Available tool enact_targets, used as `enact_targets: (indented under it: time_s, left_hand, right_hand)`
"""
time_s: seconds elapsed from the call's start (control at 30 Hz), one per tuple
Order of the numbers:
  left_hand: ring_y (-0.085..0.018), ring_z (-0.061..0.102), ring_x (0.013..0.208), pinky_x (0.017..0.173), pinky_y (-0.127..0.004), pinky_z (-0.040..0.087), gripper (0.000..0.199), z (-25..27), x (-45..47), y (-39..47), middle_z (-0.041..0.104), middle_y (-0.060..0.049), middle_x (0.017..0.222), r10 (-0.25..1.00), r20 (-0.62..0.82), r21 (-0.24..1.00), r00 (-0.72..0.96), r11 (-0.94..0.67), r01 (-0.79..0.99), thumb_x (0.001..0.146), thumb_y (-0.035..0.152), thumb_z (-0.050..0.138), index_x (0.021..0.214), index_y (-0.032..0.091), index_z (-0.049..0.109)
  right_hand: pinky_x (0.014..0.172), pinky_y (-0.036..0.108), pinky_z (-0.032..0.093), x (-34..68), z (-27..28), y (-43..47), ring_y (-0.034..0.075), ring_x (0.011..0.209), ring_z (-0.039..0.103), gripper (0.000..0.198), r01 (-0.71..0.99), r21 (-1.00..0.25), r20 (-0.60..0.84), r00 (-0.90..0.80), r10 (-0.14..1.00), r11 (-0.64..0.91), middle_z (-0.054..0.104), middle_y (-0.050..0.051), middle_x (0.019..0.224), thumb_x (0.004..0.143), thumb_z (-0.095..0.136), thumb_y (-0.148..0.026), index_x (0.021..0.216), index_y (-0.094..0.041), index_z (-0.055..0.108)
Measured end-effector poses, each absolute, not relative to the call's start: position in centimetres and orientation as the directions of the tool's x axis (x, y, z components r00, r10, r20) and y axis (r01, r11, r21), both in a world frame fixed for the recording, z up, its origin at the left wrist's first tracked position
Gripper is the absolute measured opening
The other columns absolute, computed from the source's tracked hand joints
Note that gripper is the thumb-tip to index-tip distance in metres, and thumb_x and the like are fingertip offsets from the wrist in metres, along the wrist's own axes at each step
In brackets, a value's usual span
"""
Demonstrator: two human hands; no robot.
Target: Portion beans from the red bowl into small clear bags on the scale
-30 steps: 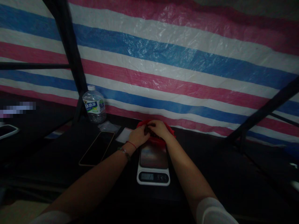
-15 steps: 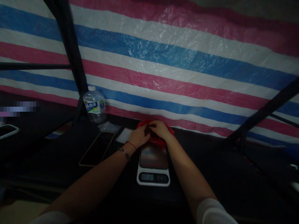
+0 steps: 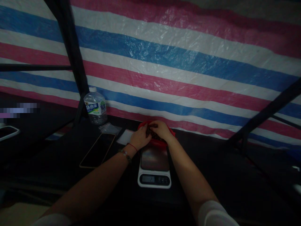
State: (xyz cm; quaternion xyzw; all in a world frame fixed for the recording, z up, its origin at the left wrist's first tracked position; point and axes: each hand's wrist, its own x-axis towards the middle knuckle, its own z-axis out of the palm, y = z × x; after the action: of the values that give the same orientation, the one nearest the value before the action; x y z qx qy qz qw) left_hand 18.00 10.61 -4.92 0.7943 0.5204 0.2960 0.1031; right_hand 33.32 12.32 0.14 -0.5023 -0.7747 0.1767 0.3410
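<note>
Both hands work inside a red bag or red-lined container (image 3: 160,143) that holds small dark brown pieces (image 3: 155,136). My left hand (image 3: 140,137) reaches in from the left, its thumb and fingers curled around part of the pieces. From the right comes my right hand (image 3: 161,129), its fingertips bent down and pinched together over the same pieces. Dim light hides exactly what lies between the fingers. Just in front of the red container is a white kitchen scale (image 3: 154,185) with a metal plate and a lit display, which seems to show a two-digit number.
Left of the scale lies a dark-screened phone (image 3: 98,150), with a white card or packet (image 3: 125,137) and clear plastic bags (image 3: 109,128) behind it. A clear plastic bottle (image 3: 95,106) stands by a black frame post (image 3: 74,56). Striped plastic sheeting (image 3: 164,75) hangs behind.
My fingers have shifted very slightly among the brown pieces, and a little more of the pieces shows between my hands. The scale, phone and bottle stay in place.
</note>
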Motion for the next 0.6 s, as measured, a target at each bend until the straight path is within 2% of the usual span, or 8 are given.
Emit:
enact_targets:
  time_s: [0.17, 0.43, 0.53, 0.6]
  left_hand:
    - [-0.021, 0.058, 0.112, 0.096, -0.032, 0.046, 0.040, -4.9, 17.9, 10.8, 0.060, -0.011, 0.121, 0.868, 0.413, 0.534, 0.276, -0.477, 0.698, 0.085, 0.030, 0.051, 0.123, 0.018, 0.052]
    - [-0.022, 0.061, 0.103, 0.091, -0.031, 0.048, 0.034, -4.8, 17.7, 10.8, 0.064, -0.008, 0.113, 0.866, 0.454, 0.583, 0.208, -0.465, 0.666, 0.083, 0.033, 0.055, 0.114, 0.018, 0.056]
    - [-0.022, 0.062, 0.102, 0.090, -0.033, 0.049, 0.035, -4.7, 17.6, 10.7, 0.065, -0.008, 0.112, 0.858, 0.474, 0.587, 0.198, -0.476, 0.656, 0.083, 0.034, 0.055, 0.115, 0.019, 0.056]
    - [-0.023, 0.062, 0.103, 0.091, -0.033, 0.049, 0.036, -4.8, 17.6, 10.7, 0.065, -0.008, 0.113, 0.850, 0.488, 0.591, 0.199, -0.489, 0.641, 0.083, 0.034, 0.056, 0.115, 0.019, 0.056]
  right_hand:
    - [0.078, 0.025, 0.049, 33.4, 0.2, 12.3, 0.014, 0.081, 0.065, 0.023, 0.635, -0.652, 0.332, -0.250, 0.909, 0.413, 0.072, 0.003, 0.089, 0.074, 0.058, -0.007, 0.090, -0.017, 0.072]
    - [0.079, 0.025, 0.047, 33.7, 1.6, 11.5, 0.015, 0.083, 0.064, 0.024, 0.685, -0.576, 0.344, -0.291, 0.893, 0.445, 0.071, 0.003, 0.091, 0.074, 0.058, -0.006, 0.090, -0.018, 0.072]
    - [0.084, 0.028, 0.046, 33.9, 1.7, 11.4, 0.017, 0.089, 0.062, 0.022, 0.709, -0.517, 0.406, -0.289, 0.867, 0.479, 0.070, 0.004, 0.092, 0.076, 0.057, -0.007, 0.090, -0.018, 0.072]
    - [0.087, 0.031, 0.045, 33.9, 1.6, 11.3, 0.018, 0.093, 0.061, 0.023, 0.708, -0.493, 0.432, -0.305, 0.849, 0.506, 0.069, 0.006, 0.098, 0.077, 0.060, -0.012, 0.096, -0.017, 0.070]
